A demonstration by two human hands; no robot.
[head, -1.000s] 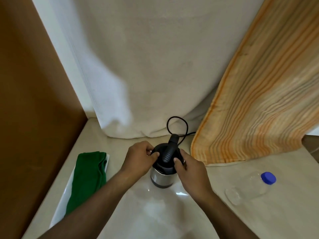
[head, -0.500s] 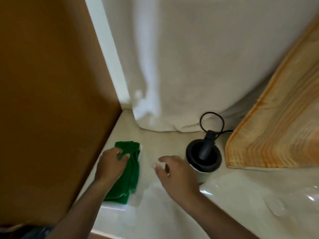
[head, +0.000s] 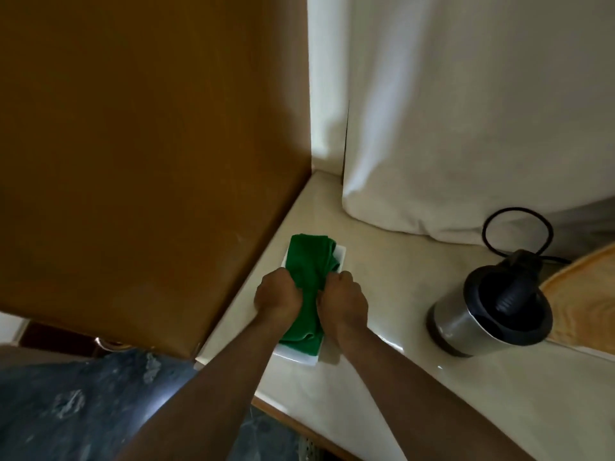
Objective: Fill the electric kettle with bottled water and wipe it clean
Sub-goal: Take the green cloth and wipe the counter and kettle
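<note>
Near the desk's (head: 382, 410) left edge, your left hand (head: 278, 296) and right hand (head: 344, 299), fingers closed on the green cloth (head: 307, 261) in its white tray (head: 339, 256), kettle (head: 479, 321) well apart by the right edge

Green cloth (head: 307, 261): middle covered by left hand (head: 278, 294) and right hand (head: 344, 296); fingertips buried in folds, grip detail unreadable.
White tray (head: 299, 357) under cloth: mostly hidden, only near end and far right corner show.
Kettle (head: 479, 322), right of hands: base unclear against counter; water level not visible, lid closed.
Black cord (head: 517, 227) beyond kettle: far end lost behind striped orange cloth (head: 585, 294), itself cut by right edge.
Both forearms cut by bottom edge.
Bottle out of frame.
</note>
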